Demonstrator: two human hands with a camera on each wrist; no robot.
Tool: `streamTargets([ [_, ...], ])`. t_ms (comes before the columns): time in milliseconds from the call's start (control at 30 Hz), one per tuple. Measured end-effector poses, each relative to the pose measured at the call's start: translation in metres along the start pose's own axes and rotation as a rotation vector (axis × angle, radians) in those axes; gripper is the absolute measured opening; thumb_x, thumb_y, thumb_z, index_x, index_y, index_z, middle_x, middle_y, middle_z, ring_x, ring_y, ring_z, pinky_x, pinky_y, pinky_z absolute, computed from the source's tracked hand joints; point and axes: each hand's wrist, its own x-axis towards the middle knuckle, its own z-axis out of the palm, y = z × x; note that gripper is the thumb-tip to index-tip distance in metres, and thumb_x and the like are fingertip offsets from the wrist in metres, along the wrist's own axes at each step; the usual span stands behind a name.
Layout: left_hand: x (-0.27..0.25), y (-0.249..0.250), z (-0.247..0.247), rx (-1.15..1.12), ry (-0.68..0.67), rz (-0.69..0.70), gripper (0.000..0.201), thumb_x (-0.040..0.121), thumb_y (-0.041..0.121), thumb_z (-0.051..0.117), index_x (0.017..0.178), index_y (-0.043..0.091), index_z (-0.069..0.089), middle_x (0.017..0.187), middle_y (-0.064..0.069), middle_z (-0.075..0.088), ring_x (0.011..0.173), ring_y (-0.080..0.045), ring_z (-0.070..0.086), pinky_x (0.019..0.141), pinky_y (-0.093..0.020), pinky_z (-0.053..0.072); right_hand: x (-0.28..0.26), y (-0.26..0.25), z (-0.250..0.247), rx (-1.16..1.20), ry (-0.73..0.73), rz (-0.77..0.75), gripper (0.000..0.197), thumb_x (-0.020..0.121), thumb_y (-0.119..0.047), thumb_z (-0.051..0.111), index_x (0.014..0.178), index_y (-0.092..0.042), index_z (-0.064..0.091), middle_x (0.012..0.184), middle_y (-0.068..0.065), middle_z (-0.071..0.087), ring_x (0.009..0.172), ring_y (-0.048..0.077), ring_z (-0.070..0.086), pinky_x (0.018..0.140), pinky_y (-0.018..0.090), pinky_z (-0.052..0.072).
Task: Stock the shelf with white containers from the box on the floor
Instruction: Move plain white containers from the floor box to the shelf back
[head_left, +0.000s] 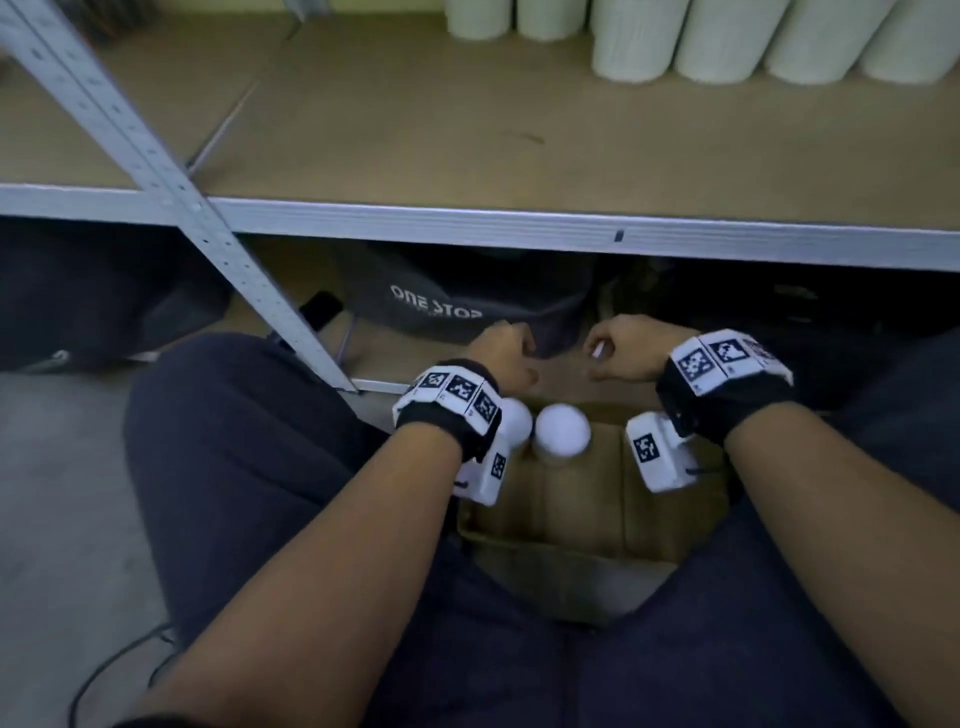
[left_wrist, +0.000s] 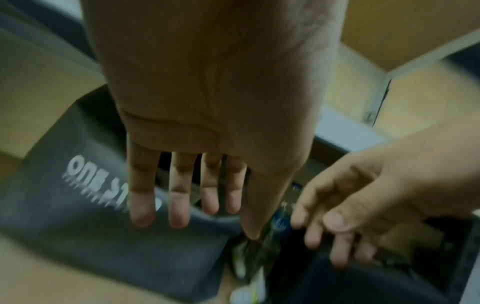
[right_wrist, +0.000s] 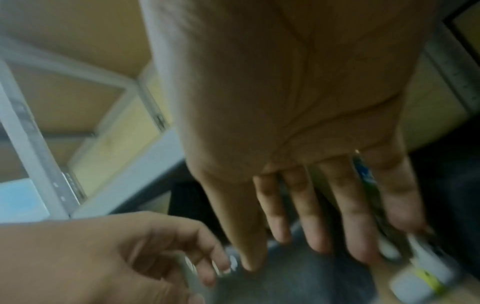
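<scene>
Two white containers (head_left: 562, 430) stand upright in the open cardboard box (head_left: 571, 509) on the floor between my knees; the left one (head_left: 515, 415) is partly hidden by my wrist band. My left hand (head_left: 506, 358) and right hand (head_left: 623, 353) hang side by side just beyond the box's far edge, below the shelf rail. In the left wrist view the left hand (left_wrist: 179, 201) has straight, spread fingers and holds nothing. The right hand (right_wrist: 311, 205) shows loosely extended fingers, also empty. Several white containers (head_left: 717, 41) stand in a row at the back right of the shelf board (head_left: 467, 130).
A grey metal rail (head_left: 519, 223) fronts the shelf, and a perforated upright post (head_left: 171, 192) slants down on the left. Under the shelf lie a dark bag printed "ONE STOP" (head_left: 441, 306) and some blurred bottles (right_wrist: 420, 275). A black cable (head_left: 114, 670) crosses the floor.
</scene>
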Motion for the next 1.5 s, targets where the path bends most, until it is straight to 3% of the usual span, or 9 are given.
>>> streamTargets([
  [200,0.036,-0.039,0.067,0.097,-0.156,-0.111,0.050,0.080,0.024,0.065,0.127,0.019,0.048,0.132,-0.013,0.047,0.118,-0.037,0.050,0.097,-0.043,0.046,0.055,0.009,0.068,-0.084,-0.035,0.075,0.049,0.081,-0.037,0.067,0.122,-0.013,0.057,0.122,0.009,0.061,0.108,0.029,0.059,0.091,0.035,0.051],
  [333,0.055,-0.063,0.107,0.187,-0.195,-0.192,0.052,0.077,0.026,0.059,0.126,0.027,0.038,0.131,-0.009,0.038,0.127,-0.039,0.037,0.102,-0.057,0.038,0.080,0.029,0.116,-0.057,-0.088,0.104,0.058,0.080,-0.033,0.071,0.130,-0.013,0.049,0.134,0.013,0.051,0.118,0.032,0.053,0.096,0.037,0.044],
  [467,0.092,-0.095,0.155,0.237,-0.245,-0.221,0.057,0.068,0.033,0.051,0.120,0.031,0.030,0.132,-0.008,0.038,0.129,-0.040,0.030,0.104,-0.056,0.030,0.105,0.050,0.154,-0.039,-0.143,0.171,0.081,0.078,-0.032,0.075,0.145,-0.019,0.031,0.152,0.010,0.028,0.138,0.031,0.032,0.109,0.036,0.033],
  [667,0.091,-0.086,0.156,0.321,-0.179,-0.233,0.075,0.068,0.036,0.073,0.134,0.033,0.037,0.138,-0.008,0.031,0.130,-0.041,0.030,0.101,-0.051,0.037,0.134,0.056,0.187,-0.089,-0.153,0.185,0.095,0.066,-0.042,0.079,0.144,-0.030,0.025,0.149,0.011,0.014,0.134,0.039,0.030,0.107,0.047,0.038],
  [833,0.090,-0.089,0.161,0.484,-0.120,-0.214,0.080,0.056,0.055,0.075,0.127,0.037,0.043,0.134,-0.006,0.041,0.108,-0.035,0.053,0.090,-0.044,0.040,0.147,0.060,0.205,-0.071,-0.147,0.201,0.106,0.063,-0.040,0.083,0.146,-0.035,0.017,0.151,0.012,0.004,0.136,0.041,0.024,0.106,0.048,0.039],
  [933,0.094,-0.091,0.163,0.468,-0.169,-0.210,0.082,0.061,0.052,0.074,0.131,0.039,0.033,0.138,-0.006,0.030,0.113,-0.036,0.047,0.092,-0.046,0.032,0.151,0.063,0.206,0.001,-0.092,0.199,0.096,0.065,-0.026,0.082,0.144,-0.032,0.027,0.149,0.012,0.010,0.132,0.041,0.033,0.101,0.045,0.046],
  [1100,0.092,-0.084,0.156,0.427,-0.194,-0.227,0.077,0.056,0.042,0.078,0.121,0.039,0.037,0.129,-0.005,0.033,0.108,-0.038,0.050,0.088,-0.047,0.034,0.145,0.058,0.192,0.037,-0.078,0.201,0.078,0.063,-0.020,0.083,0.129,-0.024,0.041,0.141,0.010,0.021,0.120,0.036,0.043,0.096,0.040,0.047],
  [1367,0.078,-0.060,0.121,0.222,-0.126,-0.202,0.056,0.072,0.033,0.059,0.125,0.034,0.039,0.129,-0.009,0.034,0.116,-0.042,0.041,0.097,-0.051,0.040,0.111,0.046,0.139,-0.001,-0.025,0.219,0.084,0.064,-0.023,0.078,0.134,-0.034,0.034,0.138,0.007,0.018,0.120,0.044,0.038,0.097,0.042,0.047],
  [1500,0.061,-0.040,0.090,0.153,-0.104,-0.153,0.082,0.062,0.027,0.077,0.132,0.033,0.033,0.129,-0.006,0.032,0.117,-0.038,0.040,0.091,-0.047,0.047,0.084,0.037,0.113,-0.006,0.028,0.208,0.077,0.062,-0.023,0.074,0.128,-0.031,0.037,0.138,0.006,0.021,0.119,0.040,0.044,0.092,0.039,0.048],
])
